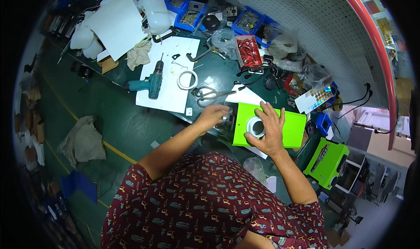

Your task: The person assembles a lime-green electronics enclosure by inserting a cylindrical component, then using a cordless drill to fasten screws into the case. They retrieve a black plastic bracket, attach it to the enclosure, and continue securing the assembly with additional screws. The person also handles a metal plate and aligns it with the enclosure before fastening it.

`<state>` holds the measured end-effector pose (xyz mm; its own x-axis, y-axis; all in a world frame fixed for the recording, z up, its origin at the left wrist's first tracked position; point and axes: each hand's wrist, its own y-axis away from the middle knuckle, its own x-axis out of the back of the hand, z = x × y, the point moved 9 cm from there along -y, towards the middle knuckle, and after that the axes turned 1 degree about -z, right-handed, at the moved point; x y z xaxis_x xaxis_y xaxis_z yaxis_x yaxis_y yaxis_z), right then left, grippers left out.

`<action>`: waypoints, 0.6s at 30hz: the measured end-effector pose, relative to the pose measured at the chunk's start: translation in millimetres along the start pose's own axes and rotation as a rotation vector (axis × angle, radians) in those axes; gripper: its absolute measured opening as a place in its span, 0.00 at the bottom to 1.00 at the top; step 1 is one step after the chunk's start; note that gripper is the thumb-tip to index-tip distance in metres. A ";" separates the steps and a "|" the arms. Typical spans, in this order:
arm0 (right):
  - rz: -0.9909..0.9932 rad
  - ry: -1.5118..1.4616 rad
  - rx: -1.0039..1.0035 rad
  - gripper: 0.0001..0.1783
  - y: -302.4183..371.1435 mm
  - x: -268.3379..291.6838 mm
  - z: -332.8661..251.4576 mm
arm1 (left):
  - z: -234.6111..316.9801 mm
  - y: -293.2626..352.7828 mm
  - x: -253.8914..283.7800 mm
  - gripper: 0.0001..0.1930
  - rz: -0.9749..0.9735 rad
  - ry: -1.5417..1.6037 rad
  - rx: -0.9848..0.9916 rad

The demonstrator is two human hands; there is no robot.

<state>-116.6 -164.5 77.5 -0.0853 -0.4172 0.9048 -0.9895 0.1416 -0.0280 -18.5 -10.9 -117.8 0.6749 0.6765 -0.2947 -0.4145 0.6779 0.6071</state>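
Right hand (267, 128) grip spread flat on green housing (288, 126), left hand (213, 116) grip closed on its left end

A workshop: pegboard wall (315, 25), parts bins (247, 21), cordless drill (153, 83) on bench.

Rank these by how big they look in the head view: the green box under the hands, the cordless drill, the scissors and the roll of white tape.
1. Green box
2. Cordless drill and scissors: too alike to rank
3. Roll of white tape
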 end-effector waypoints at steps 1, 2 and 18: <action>0.001 0.005 -0.001 0.41 -1.0 -0.1 -0.4 | -0.2 -4.8 -4.6 0.19 -0.039 0.014 0.028; 0.003 0.009 -0.006 0.41 -1.9 -0.7 -1.2 | -0.3 -8.8 -8.3 0.19 -0.079 0.025 0.057; 0.390 0.122 -0.463 0.36 31.4 -3.3 -6.3 | 29.8 -8.9 -36.2 0.38 -0.532 -0.064 0.330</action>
<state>-146.7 -153.0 76.3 -0.3896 -0.1543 0.9080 -0.7326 0.6494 -0.2040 -21.1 -50.0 -90.5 0.7766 0.2455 -0.5802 0.1913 0.7856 0.5884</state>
